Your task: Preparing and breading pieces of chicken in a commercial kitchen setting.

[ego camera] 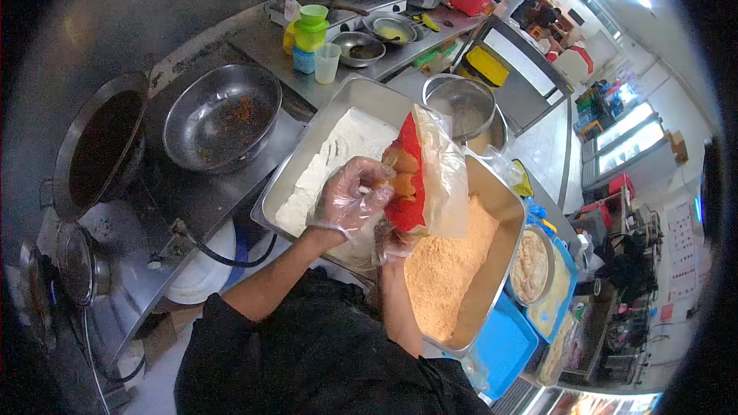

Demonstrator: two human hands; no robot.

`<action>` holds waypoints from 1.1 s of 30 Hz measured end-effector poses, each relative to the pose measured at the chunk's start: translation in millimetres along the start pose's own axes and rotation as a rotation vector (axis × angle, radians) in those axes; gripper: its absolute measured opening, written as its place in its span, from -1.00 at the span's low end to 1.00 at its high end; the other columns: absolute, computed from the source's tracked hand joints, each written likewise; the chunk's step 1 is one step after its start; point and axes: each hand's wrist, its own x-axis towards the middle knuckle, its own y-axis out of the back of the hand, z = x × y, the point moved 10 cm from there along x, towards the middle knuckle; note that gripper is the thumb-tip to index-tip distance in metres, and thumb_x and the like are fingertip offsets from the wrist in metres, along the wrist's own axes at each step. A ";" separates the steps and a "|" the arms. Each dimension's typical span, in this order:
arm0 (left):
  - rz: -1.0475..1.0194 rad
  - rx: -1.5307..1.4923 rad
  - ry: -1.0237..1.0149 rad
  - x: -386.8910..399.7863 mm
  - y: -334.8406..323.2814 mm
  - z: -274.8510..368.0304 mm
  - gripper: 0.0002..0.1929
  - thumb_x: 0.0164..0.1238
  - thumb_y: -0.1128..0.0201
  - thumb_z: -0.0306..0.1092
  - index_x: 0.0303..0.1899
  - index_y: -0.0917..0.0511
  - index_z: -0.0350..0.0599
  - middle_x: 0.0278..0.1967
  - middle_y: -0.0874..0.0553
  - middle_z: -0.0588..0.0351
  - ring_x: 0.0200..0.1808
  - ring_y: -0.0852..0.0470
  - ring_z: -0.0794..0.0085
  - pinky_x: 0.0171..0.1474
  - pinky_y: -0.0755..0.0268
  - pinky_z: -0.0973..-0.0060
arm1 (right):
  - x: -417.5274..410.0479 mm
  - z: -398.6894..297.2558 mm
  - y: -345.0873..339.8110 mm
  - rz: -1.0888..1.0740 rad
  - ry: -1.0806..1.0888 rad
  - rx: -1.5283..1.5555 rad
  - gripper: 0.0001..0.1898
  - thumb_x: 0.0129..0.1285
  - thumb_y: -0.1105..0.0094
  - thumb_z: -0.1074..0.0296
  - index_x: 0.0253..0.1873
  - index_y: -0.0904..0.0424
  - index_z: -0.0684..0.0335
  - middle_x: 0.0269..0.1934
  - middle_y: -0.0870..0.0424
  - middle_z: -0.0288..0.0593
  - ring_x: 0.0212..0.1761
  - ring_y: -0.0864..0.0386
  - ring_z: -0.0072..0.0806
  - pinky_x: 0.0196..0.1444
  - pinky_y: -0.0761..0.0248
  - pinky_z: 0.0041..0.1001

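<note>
A red and clear plastic packet (441, 178) is held up over two metal trays. Brown shapes show on its red face; I cannot tell whether they are print or contents. My left hand (353, 193), in a clear plastic glove, pinches the packet's left edge. Lower down, my right hand (395, 242), gloved too, grips its bottom and is partly hidden. White powder (328, 155) fills part of the left steel tray (360, 92) beneath my left hand. To the right, orange-tan crumbs (444, 271) lie in the other steel tray (490, 288).
A wok (222, 118) with orange residue stands at left, beside a larger dark pan (104, 150). A sieve (461, 106) rests behind the trays. At right are a bowl of pale batter-like food (531, 268) and a blue tray (501, 346). Cups (327, 63) and pans line the back counter.
</note>
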 end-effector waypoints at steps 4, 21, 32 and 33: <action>0.073 0.178 -0.122 1.1 12.5 9.3 -0.64 0.05 -0.29 -0.44 -0.09 -0.40 -0.17 -0.21 -0.51 0.19 -0.22 -0.47 0.53 -0.20 -0.42 0.58 | 0.2 7.0 -9.8 0.052 -0.184 0.398 -0.37 0.20 -0.02 0.11 0.27 -0.10 0.34 0.21 -0.27 -0.01 0.19 -0.29 -0.27 0.18 -0.26 -0.28; -0.192 -0.014 0.089 28.5 -29.0 17.2 -0.77 0.23 -0.05 -0.42 -0.09 -0.46 -0.26 -0.36 -0.51 0.27 -0.33 -0.44 0.67 -0.29 -0.37 0.68 | 16.8 -1.8 11.9 0.217 -0.312 1.164 -0.51 0.09 -0.10 0.36 0.14 -0.27 0.39 0.03 -0.42 -0.01 -0.09 -0.47 -0.33 -0.05 -0.42 -0.41; 0.073 -0.121 -0.288 21.8 -1.8 86.1 -0.58 0.30 0.05 -0.06 -0.07 -0.39 -0.28 -0.15 -0.56 -0.07 -0.08 -0.55 0.21 0.06 -0.33 0.29 | 9.8 0.0 2.9 0.272 -0.490 1.676 -0.58 0.03 -0.15 0.52 0.05 -0.39 0.41 -0.09 -0.52 0.00 -0.27 -0.58 -0.37 -0.20 -0.52 -0.49; 0.087 -0.111 -0.282 24.3 -1.5 78.8 -0.58 0.30 0.05 -0.06 -0.07 -0.39 -0.28 -0.15 -0.56 -0.07 -0.08 -0.55 0.21 0.06 -0.33 0.29 | 5.5 -0.2 -5.3 0.271 -0.521 1.725 -0.58 0.02 -0.16 0.54 0.05 -0.40 0.41 -0.10 -0.53 0.00 -0.29 -0.59 -0.37 -0.21 -0.53 -0.50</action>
